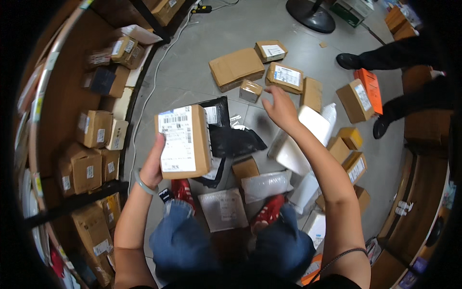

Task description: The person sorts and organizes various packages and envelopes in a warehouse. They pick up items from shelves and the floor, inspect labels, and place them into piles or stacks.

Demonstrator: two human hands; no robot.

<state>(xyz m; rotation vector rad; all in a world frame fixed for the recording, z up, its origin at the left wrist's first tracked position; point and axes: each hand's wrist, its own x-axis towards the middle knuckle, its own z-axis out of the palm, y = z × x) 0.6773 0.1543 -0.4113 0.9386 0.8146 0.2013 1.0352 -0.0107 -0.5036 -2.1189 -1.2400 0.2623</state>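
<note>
Grey floor [192,72] below; carton [185,139] clasped in left fingers [160,143]; small box [250,91] just left of spread right fingers [275,91].

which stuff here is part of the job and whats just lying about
Part of the work, it seems:
labelled carton, in the left hand
small box, near the right hand
black plastic parcel

Apparently just about:
white cable on the floor
round black stand base

Grey tiled floor [187,72] — brown shelving [67,96] at left.
</note>
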